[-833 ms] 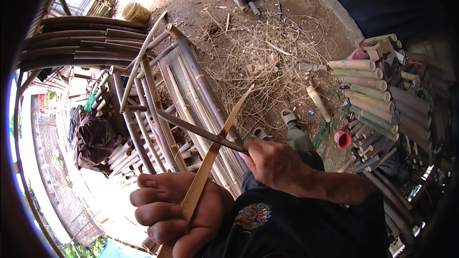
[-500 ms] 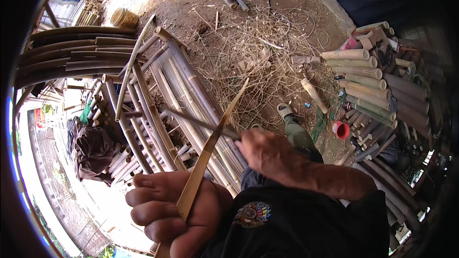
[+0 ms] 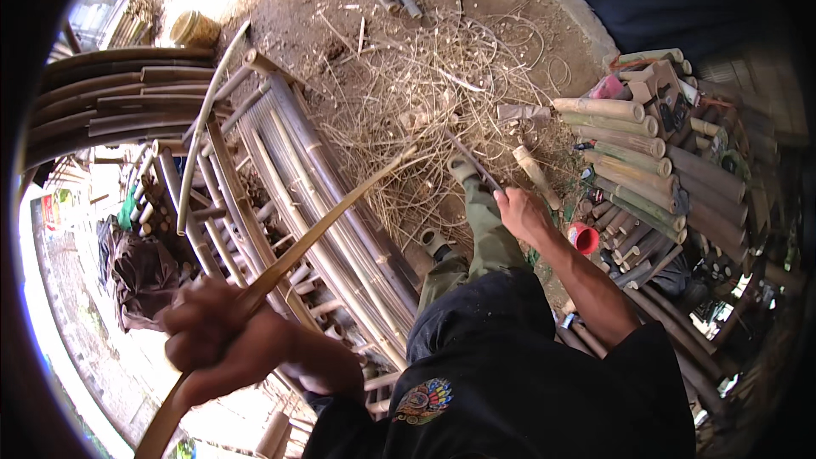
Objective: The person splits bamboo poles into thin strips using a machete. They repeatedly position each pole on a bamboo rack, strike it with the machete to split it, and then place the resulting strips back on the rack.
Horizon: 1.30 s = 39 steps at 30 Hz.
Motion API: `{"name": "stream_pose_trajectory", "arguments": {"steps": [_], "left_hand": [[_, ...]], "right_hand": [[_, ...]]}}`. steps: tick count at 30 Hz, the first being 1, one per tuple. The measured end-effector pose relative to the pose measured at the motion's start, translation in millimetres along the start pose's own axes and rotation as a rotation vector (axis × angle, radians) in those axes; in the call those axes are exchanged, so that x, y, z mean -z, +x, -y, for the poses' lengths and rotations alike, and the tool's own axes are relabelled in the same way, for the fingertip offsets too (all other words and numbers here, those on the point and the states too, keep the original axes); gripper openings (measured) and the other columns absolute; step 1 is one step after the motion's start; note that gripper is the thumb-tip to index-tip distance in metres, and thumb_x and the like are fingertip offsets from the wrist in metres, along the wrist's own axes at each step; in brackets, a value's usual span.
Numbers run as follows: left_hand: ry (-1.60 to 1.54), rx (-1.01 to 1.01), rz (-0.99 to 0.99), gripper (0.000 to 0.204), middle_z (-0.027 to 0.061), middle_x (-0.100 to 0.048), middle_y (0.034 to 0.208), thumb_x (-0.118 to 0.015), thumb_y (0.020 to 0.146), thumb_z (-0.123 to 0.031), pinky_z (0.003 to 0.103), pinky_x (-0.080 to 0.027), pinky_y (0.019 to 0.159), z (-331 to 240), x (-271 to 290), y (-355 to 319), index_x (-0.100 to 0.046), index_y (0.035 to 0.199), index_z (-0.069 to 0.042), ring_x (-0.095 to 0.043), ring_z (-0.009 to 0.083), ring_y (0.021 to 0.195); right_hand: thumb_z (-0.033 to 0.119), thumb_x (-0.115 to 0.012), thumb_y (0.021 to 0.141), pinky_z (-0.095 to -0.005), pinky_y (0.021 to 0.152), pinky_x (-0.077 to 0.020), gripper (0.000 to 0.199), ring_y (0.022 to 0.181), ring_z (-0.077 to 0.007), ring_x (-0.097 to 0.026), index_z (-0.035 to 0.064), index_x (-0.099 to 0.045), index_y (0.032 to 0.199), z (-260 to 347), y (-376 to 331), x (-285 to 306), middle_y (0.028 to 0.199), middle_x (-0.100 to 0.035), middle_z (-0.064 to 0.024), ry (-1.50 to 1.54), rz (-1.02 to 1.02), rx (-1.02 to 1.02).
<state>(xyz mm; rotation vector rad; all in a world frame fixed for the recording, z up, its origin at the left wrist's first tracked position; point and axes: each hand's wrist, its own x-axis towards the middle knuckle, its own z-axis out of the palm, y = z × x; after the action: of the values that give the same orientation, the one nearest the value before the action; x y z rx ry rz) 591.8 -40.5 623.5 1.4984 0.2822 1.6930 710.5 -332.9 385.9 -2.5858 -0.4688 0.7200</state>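
A long, pale bamboo strip [image 3: 327, 219] runs slantwise from the lower left up toward the middle. My left hand [image 3: 223, 333], somewhat blurred, is closed around its lower part. Off to the right, my right hand [image 3: 525, 214] grips a long, narrow knife [image 3: 473, 160], which points up and left, apart from the strip. The knife's handle is mostly hidden in my fingers. Beneath the strip lies a bamboo bench [image 3: 306, 161] with a slatted top.
Thin bamboo shavings [image 3: 408, 119] litter the ground ahead. Cut bamboo poles [image 3: 629, 153] are stacked at right beside a red cup [image 3: 582, 238]. Dark split bamboo [image 3: 119, 93] fills the far left. A dark cloth [image 3: 149, 276] hangs at left; a yellowish bucket [image 3: 194, 30] stands far back.
My right hand has drawn the knife away from the strip, out to the right. My left hand has shifted left with the strip, which now slants lower.
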Motion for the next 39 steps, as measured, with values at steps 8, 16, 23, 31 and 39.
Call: {"name": "stream_pose_trajectory", "arguments": {"steps": [8,16,23,31,39], "left_hand": [[-0.026,0.122,0.126,0.066,-0.0025,-0.026,0.062,-0.047,0.090,-0.068,0.026,-0.020,0.051,39,-94,49,-0.021,0.057,-0.018,-0.025,0.0105,0.055],[-0.084,0.172,0.192,0.063,-0.0022,-0.027,0.064,-0.041,0.091,-0.070,0.028,-0.021,0.053,164,-160,-12,-0.027,0.061,-0.017,-0.028,0.0115,0.056],[0.044,0.095,0.205,0.058,-0.0053,-0.030,0.063,-0.035,0.095,-0.066,0.024,-0.024,0.048,231,-185,-57,-0.033,0.064,-0.017,-0.030,0.0093,0.052],[-0.029,0.028,0.251,0.045,-0.0110,-0.031,0.056,-0.046,0.098,-0.052,0.018,-0.022,0.039,263,-185,-43,-0.041,0.065,-0.022,-0.028,0.0019,0.044],[0.020,0.050,0.196,0.041,-0.0115,-0.031,0.057,-0.051,0.096,-0.049,0.017,-0.020,0.040,267,-179,-36,-0.043,0.067,-0.021,-0.026,0.0007,0.043]], "right_hand": [[0.036,-0.047,0.098,-0.0513,0.075,-0.0501,0.041,0.086,-0.0453,-0.064,-0.0002,-0.062,0.088,-50,130,4,0.086,-0.065,-0.0267,0.002,0.205,-0.117],[0.033,-0.043,0.100,-0.0316,0.045,-0.0452,0.031,0.054,-0.0147,-0.048,0.0112,-0.051,0.080,-66,256,-67,0.066,-0.051,-0.0046,-0.042,0.243,0.221],[0.022,-0.057,0.094,-0.0226,0.032,-0.0317,0.029,0.042,-0.0077,-0.041,0.0154,-0.049,0.067,-10,350,-133,0.054,-0.047,0.0003,0.183,-0.003,0.727],[0.031,-0.053,0.098,-0.0246,0.033,-0.0287,0.033,0.042,-0.0085,-0.036,0.0135,-0.048,0.071,-29,386,-191,0.056,-0.045,0.0008,0.180,0.027,0.602],[0.029,-0.044,0.100,-0.0255,0.033,-0.0280,0.028,0.044,-0.0107,-0.029,0.0120,-0.042,0.079,-49,411,-244,0.057,-0.033,0.0004,-0.165,0.309,0.476]]}}
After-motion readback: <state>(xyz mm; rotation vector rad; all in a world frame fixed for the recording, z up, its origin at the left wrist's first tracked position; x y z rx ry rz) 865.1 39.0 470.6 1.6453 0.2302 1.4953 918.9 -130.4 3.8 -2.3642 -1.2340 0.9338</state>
